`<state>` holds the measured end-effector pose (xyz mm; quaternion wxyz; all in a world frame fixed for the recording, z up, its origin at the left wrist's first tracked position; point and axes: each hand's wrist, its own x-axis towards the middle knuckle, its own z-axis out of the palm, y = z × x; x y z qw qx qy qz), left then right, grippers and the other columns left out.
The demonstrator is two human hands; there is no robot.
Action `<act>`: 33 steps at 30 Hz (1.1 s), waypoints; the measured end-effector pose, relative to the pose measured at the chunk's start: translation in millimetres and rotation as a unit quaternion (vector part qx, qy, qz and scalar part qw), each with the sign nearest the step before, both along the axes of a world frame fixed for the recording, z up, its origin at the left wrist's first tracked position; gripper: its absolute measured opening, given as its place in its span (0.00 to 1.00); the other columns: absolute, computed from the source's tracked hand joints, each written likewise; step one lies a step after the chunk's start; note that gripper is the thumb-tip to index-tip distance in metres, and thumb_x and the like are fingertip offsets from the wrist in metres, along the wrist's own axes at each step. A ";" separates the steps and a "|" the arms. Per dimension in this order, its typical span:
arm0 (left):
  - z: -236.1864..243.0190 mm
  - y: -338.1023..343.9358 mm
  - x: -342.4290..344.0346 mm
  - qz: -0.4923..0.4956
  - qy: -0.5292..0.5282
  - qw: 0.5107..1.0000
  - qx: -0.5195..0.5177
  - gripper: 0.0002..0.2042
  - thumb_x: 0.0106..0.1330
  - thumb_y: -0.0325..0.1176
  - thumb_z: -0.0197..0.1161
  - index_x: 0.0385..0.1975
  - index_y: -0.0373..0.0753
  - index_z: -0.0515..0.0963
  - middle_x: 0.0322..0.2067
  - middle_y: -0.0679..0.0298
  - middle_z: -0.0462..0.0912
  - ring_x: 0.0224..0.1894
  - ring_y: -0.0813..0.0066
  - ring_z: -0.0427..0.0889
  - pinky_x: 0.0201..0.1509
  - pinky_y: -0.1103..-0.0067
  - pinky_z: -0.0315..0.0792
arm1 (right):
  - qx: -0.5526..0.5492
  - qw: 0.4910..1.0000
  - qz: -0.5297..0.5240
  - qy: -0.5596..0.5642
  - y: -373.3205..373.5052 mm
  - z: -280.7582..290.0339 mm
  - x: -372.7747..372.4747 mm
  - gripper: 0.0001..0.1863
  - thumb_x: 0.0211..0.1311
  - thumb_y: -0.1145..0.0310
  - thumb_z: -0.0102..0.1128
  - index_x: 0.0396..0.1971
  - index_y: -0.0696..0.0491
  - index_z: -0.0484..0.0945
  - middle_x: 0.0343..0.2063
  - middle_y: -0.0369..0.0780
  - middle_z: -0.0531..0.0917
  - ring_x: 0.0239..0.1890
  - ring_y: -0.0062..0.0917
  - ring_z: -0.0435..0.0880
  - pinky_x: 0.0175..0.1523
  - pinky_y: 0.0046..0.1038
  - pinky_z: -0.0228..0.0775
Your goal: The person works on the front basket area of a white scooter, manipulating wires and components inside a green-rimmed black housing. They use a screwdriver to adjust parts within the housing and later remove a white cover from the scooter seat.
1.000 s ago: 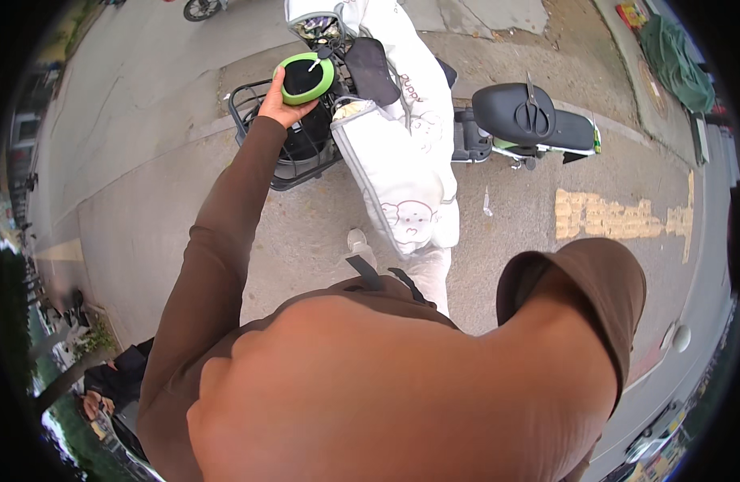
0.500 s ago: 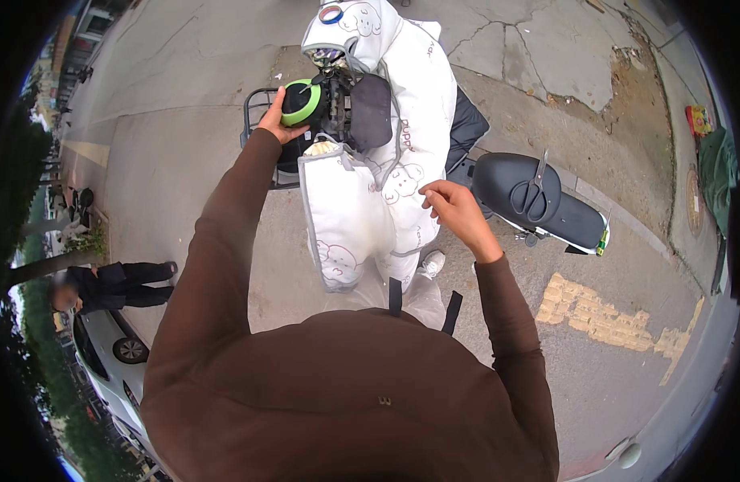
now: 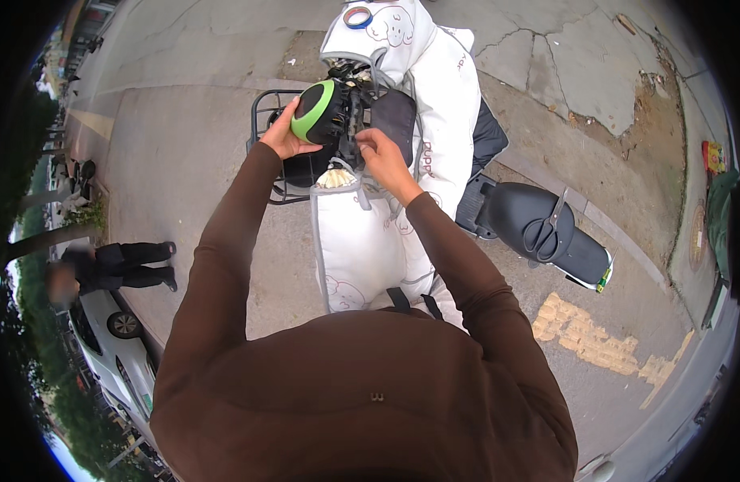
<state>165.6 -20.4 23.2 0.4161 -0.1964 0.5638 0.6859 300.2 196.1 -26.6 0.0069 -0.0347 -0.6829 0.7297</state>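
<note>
An electric scooter stands before me, its handlebar (image 3: pixel 351 120) opened up with dark wiring and inner parts showing. My left hand (image 3: pixel 286 135) grips a rounded green-and-black headlight housing (image 3: pixel 314 112) from its left side, fingers and thumb spread around its edge. Close to the handlebar's middle is my right hand (image 3: pixel 384 163), thumb and fingers drawn together in a pinch. Whatever lies between those fingertips is too small to make out. A white padded windshield blanket (image 3: pixel 446 104) with puppy drawings drapes over the scooter on both sides of the handlebar.
A blue-edged tape roll (image 3: pixel 358 17) lies on the blanket's far part. Black scissors (image 3: pixel 544 230) rest on the black seat (image 3: pixel 524 215). A black metal basket (image 3: pixel 262 112) is at the front. Off left are a person in dark clothes (image 3: pixel 117 267) and a white car (image 3: pixel 105 337).
My right hand has moved left and forward from over the blanket to the handlebar. The headlight housing has turned in my left hand. The whole view has shifted slightly.
</note>
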 end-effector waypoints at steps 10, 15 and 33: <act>-8.3 -14.9 2.4 -0.029 0.212 0.977 0.023 0.39 0.61 0.52 0.65 0.69 0.47 0.55 0.62 0.63 0.67 0.61 0.68 0.71 0.57 0.61 0.73 | 0.000 0.988 0.029 -0.149 -33.1 -24.4 -52.1 0.26 0.46 0.68 0.71 0.43 0.64 0.70 0.40 0.54 0.82 0.44 0.41 0.83 0.48 0.34 0.73; 10.5 -20.7 -5.9 -0.160 0.253 0.954 -0.010 0.61 0.38 0.51 0.81 0.72 0.46 0.45 0.65 0.62 0.60 0.67 0.68 0.61 0.67 0.69 0.63 | 0.048 0.990 0.003 -0.133 -40.7 -20.4 -53.7 0.25 0.45 0.70 0.70 0.42 0.64 0.69 0.36 0.53 0.82 0.41 0.42 0.83 0.46 0.36 0.72; 29.0 7.6 -25.8 -0.386 0.472 0.750 -0.255 0.54 0.32 0.30 0.80 0.68 0.42 0.57 0.62 0.57 0.63 0.67 0.59 0.60 0.71 0.70 0.55 | -0.249 0.942 0.182 -0.131 -6.3 -44.3 -55.3 0.19 0.55 0.70 0.66 0.45 0.61 0.75 0.34 0.35 0.81 0.36 0.18 0.78 0.42 0.21 0.70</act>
